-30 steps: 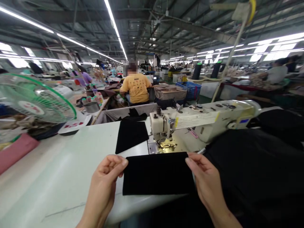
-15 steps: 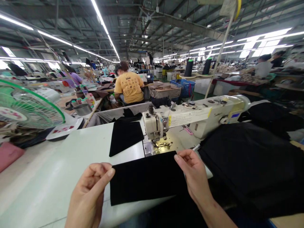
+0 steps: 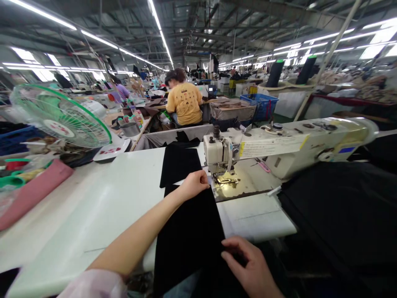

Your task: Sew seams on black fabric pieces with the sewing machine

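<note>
A black fabric piece (image 3: 189,227) lies lengthwise over the table's front edge, its far end just left of the sewing machine's needle area. My left hand (image 3: 196,184) pinches the far right corner of this piece, close to the presser foot (image 3: 228,181). Lower down, my right hand (image 3: 245,260) holds the right edge between thumb and forefinger. The white sewing machine (image 3: 263,145) stands right of the cloth. Another black fabric piece (image 3: 180,163) rests flat behind the held one, partly under my left hand's side.
A big pile of black fabric (image 3: 338,211) is at the right. On the left are a green-rimmed fan (image 3: 62,124) and pink cloth (image 3: 40,190). Pink-handled snips (image 3: 263,165) lie behind the needle. A person in a yellow shirt (image 3: 185,103) sits beyond.
The fabric piece has turned from crosswise to lengthwise. My left hand has moved forward and right to the machine, and my right hand has come down nearer me. The view has shifted left.
</note>
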`<state>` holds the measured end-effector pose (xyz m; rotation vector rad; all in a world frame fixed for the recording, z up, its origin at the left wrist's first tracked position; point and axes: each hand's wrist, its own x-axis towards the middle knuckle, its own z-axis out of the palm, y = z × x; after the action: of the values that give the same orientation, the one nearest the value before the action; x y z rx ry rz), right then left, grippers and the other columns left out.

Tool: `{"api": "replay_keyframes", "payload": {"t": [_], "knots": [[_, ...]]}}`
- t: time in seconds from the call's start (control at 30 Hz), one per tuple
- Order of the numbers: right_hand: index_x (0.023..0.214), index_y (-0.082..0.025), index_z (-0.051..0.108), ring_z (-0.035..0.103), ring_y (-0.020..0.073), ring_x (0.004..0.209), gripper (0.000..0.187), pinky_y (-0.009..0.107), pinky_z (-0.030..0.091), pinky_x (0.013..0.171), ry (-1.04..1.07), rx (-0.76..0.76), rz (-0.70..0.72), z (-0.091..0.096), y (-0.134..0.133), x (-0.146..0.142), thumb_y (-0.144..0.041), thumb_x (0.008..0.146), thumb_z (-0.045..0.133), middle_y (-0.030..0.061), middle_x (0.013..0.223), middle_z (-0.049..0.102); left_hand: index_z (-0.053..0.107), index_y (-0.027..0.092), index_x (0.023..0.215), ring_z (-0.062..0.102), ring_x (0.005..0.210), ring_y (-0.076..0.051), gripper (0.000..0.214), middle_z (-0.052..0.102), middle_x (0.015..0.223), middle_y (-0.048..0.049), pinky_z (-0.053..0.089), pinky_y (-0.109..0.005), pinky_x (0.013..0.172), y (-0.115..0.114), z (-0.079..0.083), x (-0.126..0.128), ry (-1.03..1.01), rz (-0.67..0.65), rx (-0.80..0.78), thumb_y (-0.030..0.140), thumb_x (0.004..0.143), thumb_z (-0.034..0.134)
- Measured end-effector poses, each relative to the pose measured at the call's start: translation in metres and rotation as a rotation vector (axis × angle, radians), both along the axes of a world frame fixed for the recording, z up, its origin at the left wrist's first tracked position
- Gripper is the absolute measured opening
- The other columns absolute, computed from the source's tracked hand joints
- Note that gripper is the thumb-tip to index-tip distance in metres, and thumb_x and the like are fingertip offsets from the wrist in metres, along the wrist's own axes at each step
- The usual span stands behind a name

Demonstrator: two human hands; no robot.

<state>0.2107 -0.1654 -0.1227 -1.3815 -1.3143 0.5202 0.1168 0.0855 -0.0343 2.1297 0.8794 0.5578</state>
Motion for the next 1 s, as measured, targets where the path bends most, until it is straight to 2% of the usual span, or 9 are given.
{"api": "replay_keyframes", "payload": {"t": [0.07, 0.17, 0.33, 0.5, 0.7, 0.87, 0.93, 1.0], "knots": [[0.100, -0.025, 0.070, 0.075, 0.0158, 0.075, 0.022, 0.020, 0.059, 0.071, -0.148, 0.123, -0.004, -0.005, 0.000, 0.007, -0.010, 0.086, 0.061, -0.0005, 0.087, 0.077, 0.053, 0.020, 0.058, 0.051, 0.056, -0.013, 0.018, 0.057, 0.058, 0.0048, 0.039, -0.023, 0.055, 0.000, -0.024, 0.009, -0.017, -0.001, -0.031, 0.013, 0.061, 0.069], [0.104, -0.024, 0.066, 0.075, 0.0160, 0.075, 0.026, 0.022, 0.060, 0.073, -0.352, 0.262, -0.021, -0.003, -0.001, 0.016, -0.007, 0.088, 0.056, 0.0008, 0.087, 0.077, 0.056, 0.020, 0.063, 0.055, 0.060, -0.013, 0.011, 0.060, 0.063, 0.0033, 0.042, -0.024, 0.060, -0.001, -0.036, 0.010, -0.048, -0.008, -0.053, 0.011, 0.066, 0.063], [0.096, -0.022, 0.064, 0.070, 0.0184, 0.072, 0.025, 0.030, 0.058, 0.065, -0.514, 0.255, -0.067, 0.007, 0.006, 0.021, -0.003, 0.087, 0.051, 0.0039, 0.082, 0.070, 0.055, 0.020, 0.065, 0.053, 0.060, -0.013, 0.014, 0.059, 0.063, 0.0038, 0.040, -0.025, 0.060, 0.006, -0.039, 0.019, -0.067, 0.033, -0.049, 0.008, 0.066, 0.063], [0.096, -0.021, 0.065, 0.069, 0.0215, 0.086, 0.028, 0.038, 0.059, 0.077, -0.558, 0.257, -0.087, 0.009, 0.012, 0.028, -0.001, 0.086, 0.050, 0.0058, 0.092, 0.071, 0.051, 0.022, 0.071, 0.055, 0.060, -0.013, 0.020, 0.058, 0.065, 0.0048, 0.040, -0.025, 0.058, 0.010, -0.046, 0.033, -0.085, 0.109, -0.043, 0.008, 0.067, 0.065], [0.098, -0.021, 0.064, 0.070, 0.0216, 0.084, 0.029, 0.039, 0.058, 0.077, -0.616, 0.266, -0.082, 0.008, 0.014, 0.031, -0.001, 0.085, 0.049, 0.0050, 0.090, 0.073, 0.050, 0.021, 0.077, 0.061, 0.067, -0.014, 0.019, 0.063, 0.072, 0.0026, 0.045, -0.025, 0.063, 0.005, -0.048, 0.032, -0.103, 0.175, -0.027, 0.008, 0.072, 0.063], [0.098, -0.022, 0.065, 0.069, 0.0218, 0.084, 0.031, 0.039, 0.058, 0.076, -0.612, 0.261, -0.086, 0.010, 0.015, 0.030, -0.001, 0.083, 0.049, 0.0049, 0.090, 0.073, 0.047, 0.022, 0.072, 0.058, 0.061, -0.014, 0.022, 0.058, 0.066, 0.0041, 0.043, -0.025, 0.059, 0.010, -0.049, 0.034, -0.057, 0.196, 0.032, 0.008, 0.073, 0.064], [0.098, -0.023, 0.065, 0.069, 0.0219, 0.084, 0.032, 0.040, 0.058, 0.076, -0.606, 0.253, -0.074, 0.010, 0.015, 0.030, 0.000, 0.083, 0.049, 0.0048, 0.090, 0.073, 0.049, 0.021, 0.076, 0.061, 0.069, -0.017, 0.021, 0.060, 0.071, 0.0019, 0.046, -0.028, 0.065, 0.005, -0.044, 0.034, -0.037, 0.205, 0.080, 0.008, 0.074, 0.064], [0.099, -0.022, 0.065, 0.069, 0.0223, 0.085, 0.032, 0.041, 0.058, 0.077, -0.612, 0.238, -0.047, 0.010, 0.014, 0.032, -0.001, 0.083, 0.049, 0.0053, 0.092, 0.073, 0.053, 0.020, 0.084, 0.062, 0.089, -0.023, 0.021, 0.064, 0.088, -0.0037, 0.048, -0.035, 0.080, -0.012, -0.036, 0.028, -0.026, 0.238, 0.150, 0.007, 0.075, 0.066]]}}
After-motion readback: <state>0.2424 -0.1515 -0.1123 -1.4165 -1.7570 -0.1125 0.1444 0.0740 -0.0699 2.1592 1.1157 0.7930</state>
